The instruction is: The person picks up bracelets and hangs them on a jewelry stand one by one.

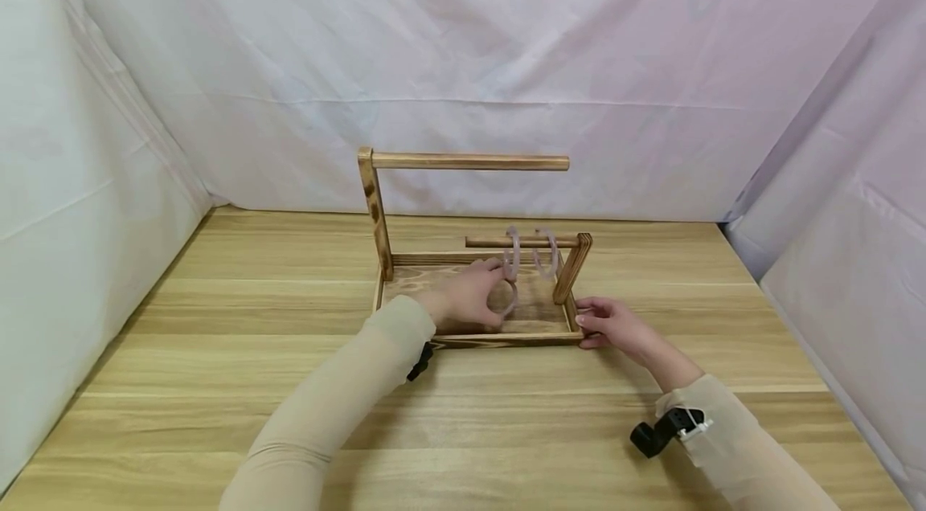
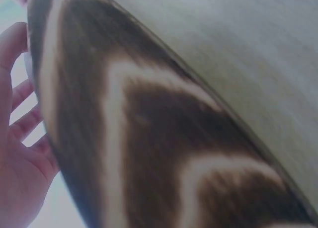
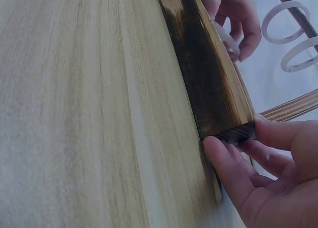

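Observation:
A wooden stand (image 1: 470,341) with a shallow tray base and two horizontal bars sits on the table. Two pale, translucent bangles (image 1: 547,254) hang on its lower bar. Over the tray, my left hand (image 1: 470,294) holds a third pale bangle (image 1: 512,302) between thumb and fingers; the right wrist view also shows this held bangle (image 3: 227,41) behind the tray's front wall. At the tray's front right corner, my right hand (image 3: 273,173) grips the wood, its thumb on the upper edge and its fingers underneath and outside. The left wrist view is mostly filled by the dark-grained tray wall (image 2: 149,128).
The taller upper bar (image 1: 470,162) rises from a post on the stand's left and carries nothing. A light wood-grain table (image 1: 181,382) surrounds the stand. White cloth (image 1: 463,37) hangs behind and along both sides.

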The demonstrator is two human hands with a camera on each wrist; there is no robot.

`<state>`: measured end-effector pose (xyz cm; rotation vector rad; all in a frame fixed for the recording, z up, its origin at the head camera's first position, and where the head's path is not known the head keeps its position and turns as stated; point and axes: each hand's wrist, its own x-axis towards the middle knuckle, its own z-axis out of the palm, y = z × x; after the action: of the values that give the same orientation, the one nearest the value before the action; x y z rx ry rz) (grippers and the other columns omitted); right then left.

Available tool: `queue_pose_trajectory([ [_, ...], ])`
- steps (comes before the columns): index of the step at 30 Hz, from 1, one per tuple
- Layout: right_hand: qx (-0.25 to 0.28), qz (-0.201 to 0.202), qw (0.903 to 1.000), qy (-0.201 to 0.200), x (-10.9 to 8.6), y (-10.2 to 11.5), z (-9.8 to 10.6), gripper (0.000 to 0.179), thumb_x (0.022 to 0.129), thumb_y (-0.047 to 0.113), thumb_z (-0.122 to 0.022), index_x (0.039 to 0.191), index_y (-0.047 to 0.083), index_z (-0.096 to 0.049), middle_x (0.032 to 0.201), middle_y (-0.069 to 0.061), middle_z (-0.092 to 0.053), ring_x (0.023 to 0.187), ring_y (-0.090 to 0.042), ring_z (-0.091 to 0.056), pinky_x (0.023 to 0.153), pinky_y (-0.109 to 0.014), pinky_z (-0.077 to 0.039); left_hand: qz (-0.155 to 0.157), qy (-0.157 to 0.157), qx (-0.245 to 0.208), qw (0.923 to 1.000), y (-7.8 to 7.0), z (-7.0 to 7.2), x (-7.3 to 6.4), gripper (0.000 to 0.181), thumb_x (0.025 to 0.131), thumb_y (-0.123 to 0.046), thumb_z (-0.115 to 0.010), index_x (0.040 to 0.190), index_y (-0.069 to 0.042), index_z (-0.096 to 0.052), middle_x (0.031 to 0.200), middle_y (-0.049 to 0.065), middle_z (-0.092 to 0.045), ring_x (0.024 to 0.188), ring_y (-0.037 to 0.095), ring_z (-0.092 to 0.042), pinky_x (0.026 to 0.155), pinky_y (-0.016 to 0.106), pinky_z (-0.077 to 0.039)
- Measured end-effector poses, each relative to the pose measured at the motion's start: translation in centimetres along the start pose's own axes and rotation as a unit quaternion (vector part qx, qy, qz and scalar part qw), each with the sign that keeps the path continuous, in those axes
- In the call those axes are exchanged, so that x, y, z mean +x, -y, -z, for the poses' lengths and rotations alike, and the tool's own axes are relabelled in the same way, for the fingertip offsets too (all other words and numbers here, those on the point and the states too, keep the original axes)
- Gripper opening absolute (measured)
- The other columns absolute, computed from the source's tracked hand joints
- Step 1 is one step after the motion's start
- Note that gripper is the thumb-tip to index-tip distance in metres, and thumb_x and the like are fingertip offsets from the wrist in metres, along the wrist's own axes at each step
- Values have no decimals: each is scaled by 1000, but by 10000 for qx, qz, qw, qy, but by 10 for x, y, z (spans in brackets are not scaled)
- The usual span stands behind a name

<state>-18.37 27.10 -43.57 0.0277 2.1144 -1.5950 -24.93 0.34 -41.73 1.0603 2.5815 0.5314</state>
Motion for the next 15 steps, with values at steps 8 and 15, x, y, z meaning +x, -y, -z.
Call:
queue_pose_trajectory([
  [8,-31,4,10000,5,0,0,-1,50,97,5,-44,137,-17,-25,112,-16,-48,86,-10,-53,78,-30,-56,-19,-323,-139,9994,11,4,-10,62,78,-29,-69,134,-17,-46,136,4,-44,129,24,-41,103,38,-42],
  [15,-11,-14,10000,-22,0,-1,-1,49,97,5,-44,136,-17,-25,103,-9,-49,83,-9,-53,77,-29,-56,-43,-457,-420,9981,18,9,-19,56,79,-27,-68,129,-13,-48,130,8,-46,120,26,-47,101,40,-43],
])
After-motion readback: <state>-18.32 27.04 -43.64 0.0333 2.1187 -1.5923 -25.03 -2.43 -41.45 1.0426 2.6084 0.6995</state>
